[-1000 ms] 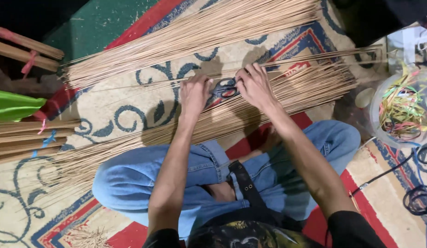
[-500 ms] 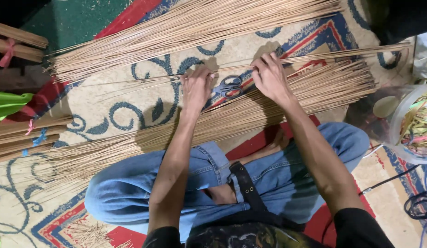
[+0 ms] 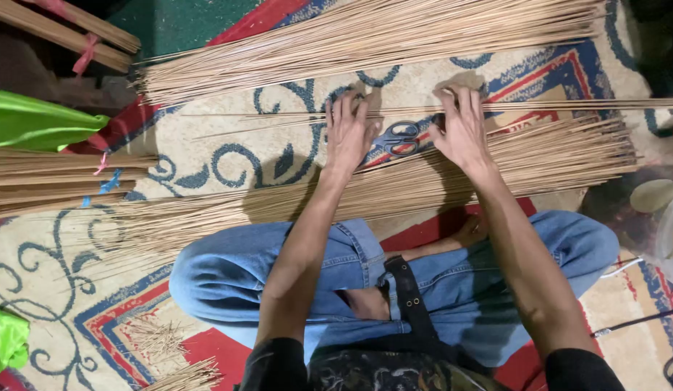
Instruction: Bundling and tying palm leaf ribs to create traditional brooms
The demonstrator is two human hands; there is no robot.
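The person sits cross-legged on a patterned carpet, in blue jeans, with both arms stretched forward.

Left hand: fingers spread and extended, palm down, lying flat on a thin row of loose sticks that runs across the carpet. It grips nothing; the hand is open.

Right hand: likewise palm down with fingers splayed, pressing on the same thin row where it continues to the right. It is open and holds nothing.

Scissors: dark-handled, lying on the carpet between the two hands, just beside the right hand's thumb. Neither hand touches them as far as can be seen.

Near pile of sticks: a broad sheaf lying directly under the wrists and in front of the knees, fanning out to the left.

Far pile of sticks: a second thick sheaf beyond the hands, well apart from them.

Tied stick bundles lie at the left edge, bound with pink and blue ribbon. A green plastic bag rests above them. Short stick offcuts lie scattered near the left knee.
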